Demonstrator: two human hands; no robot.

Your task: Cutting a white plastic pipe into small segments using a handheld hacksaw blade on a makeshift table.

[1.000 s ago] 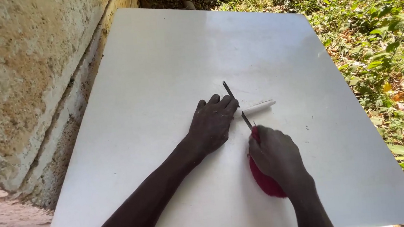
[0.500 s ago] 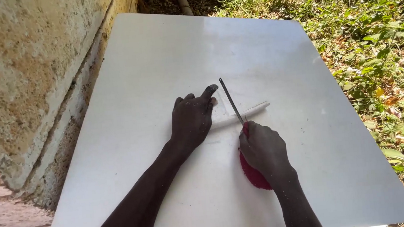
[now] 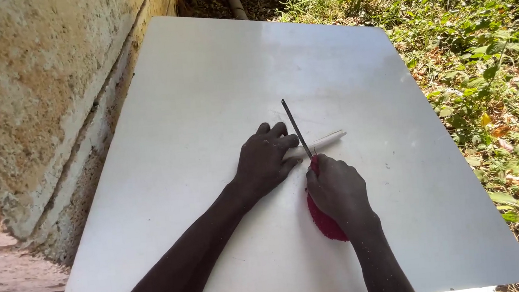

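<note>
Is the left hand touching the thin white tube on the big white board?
Touching. The head view shows the left hand pressed flat over the thin white tube.

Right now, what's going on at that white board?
A person works outdoors on a white board lying beside a rough wall. The left hand presses down a thin white tube. The right hand grips a thin dark blade, wrapped in red cloth, set across the tube next to the left fingertips.

Bright daylight glares off my white board [image 3: 206, 107], strongest toward its far edge; everything looks sharp.
</note>
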